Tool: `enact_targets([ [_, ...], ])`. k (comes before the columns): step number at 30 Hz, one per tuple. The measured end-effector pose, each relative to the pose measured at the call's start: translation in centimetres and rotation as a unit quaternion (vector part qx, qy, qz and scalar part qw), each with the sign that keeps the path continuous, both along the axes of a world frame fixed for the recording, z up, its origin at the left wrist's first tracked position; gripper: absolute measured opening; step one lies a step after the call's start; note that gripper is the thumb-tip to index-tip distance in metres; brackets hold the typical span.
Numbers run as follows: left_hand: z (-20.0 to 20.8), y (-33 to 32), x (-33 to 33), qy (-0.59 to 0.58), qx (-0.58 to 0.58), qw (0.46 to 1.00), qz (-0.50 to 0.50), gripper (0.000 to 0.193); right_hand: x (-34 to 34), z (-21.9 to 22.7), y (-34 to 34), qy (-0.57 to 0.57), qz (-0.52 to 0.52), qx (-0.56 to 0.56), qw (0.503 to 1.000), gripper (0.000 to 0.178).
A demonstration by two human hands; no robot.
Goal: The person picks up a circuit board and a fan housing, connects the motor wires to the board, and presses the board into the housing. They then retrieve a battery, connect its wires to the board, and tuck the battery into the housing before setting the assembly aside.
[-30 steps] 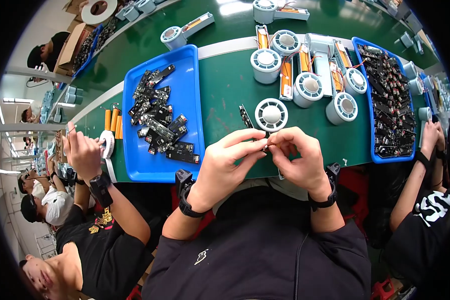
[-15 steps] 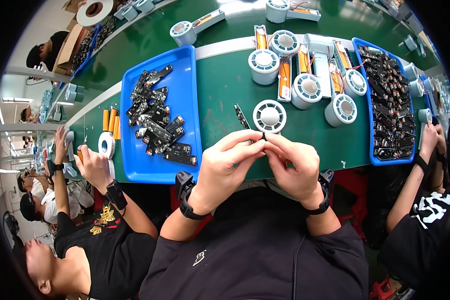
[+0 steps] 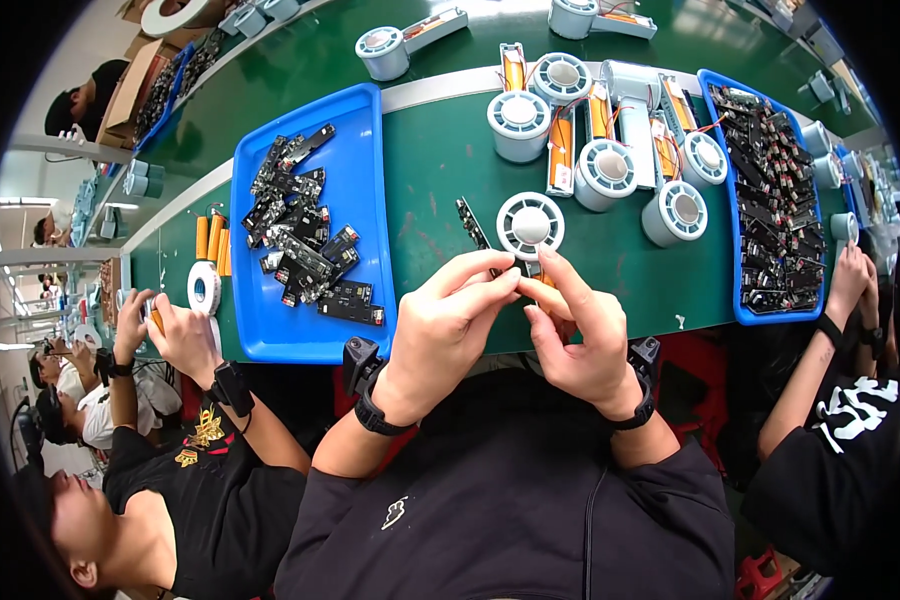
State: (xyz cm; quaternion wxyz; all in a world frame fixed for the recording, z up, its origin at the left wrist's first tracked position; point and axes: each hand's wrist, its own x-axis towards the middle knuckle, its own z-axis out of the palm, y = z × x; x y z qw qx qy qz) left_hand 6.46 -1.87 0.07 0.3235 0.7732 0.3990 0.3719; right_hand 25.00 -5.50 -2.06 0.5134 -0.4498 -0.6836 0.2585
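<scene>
Between the thumb and fingers of my left hand [image 3: 450, 315] is a narrow black circuit board [image 3: 473, 224], tilted, its far end sticking out past the fingertips. My right hand [image 3: 585, 335] is close beside it, index finger stretched forward and thumb well apart from it. Another right finger bends toward the left fingertips; whether it touches the board is hidden. Just beyond the fingers stands a pale grey-blue round unit [image 3: 530, 226] with a slotted rim and domed centre. What lies under the right fingers cannot be made out.
A blue tray [image 3: 365, 130] of circuit boards lies at left, a fuller blue tray [image 3: 738, 290] at right. Several round-headed units [image 3: 605, 172] with orange batteries and red wires stand at the back. Left of the first tray are orange batteries [image 3: 213, 240] and a tape roll [image 3: 204, 288]. People work on both sides.
My right index finger and thumb have spread apart from their pinch near the left fingertips. The left hand keeps its hold on the board. The view has shifted slightly.
</scene>
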Motion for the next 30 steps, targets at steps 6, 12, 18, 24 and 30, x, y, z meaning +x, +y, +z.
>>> enact_targets([
  [6, 0.8, 0.8, -0.6, 0.11, 0.137, 0.984, -0.024, 0.03, -0.4, 1.4, -0.3, 0.109, -0.072, -0.054, 0.99, 0.036],
  [12, 2.6, 0.8, -0.8, 0.116, -0.066, 0.991, -0.02, 0.03, 0.3, 3.0, -0.2, -0.036, 0.108, -0.24, 0.964, 0.015],
  [18, 4.3, 0.5, -1.6, 0.187, -0.122, 0.972, -0.073, 0.03, 1.1, 2.7, 0.0, -0.005, 0.135, -0.314, 0.94, 0.019],
  [24, 2.7, 4.2, 0.2, 0.258, 0.179, 0.938, -0.147, 0.025, 2.2, 5.7, 1.3, -0.286, 0.185, -0.251, 0.906, 0.015],
  [30, -1.0, 5.5, 0.3, 0.175, 0.135, 0.944, -0.245, 0.01, 1.7, 4.2, -0.5, -0.378, 0.074, -0.152, 0.91, 0.011],
])
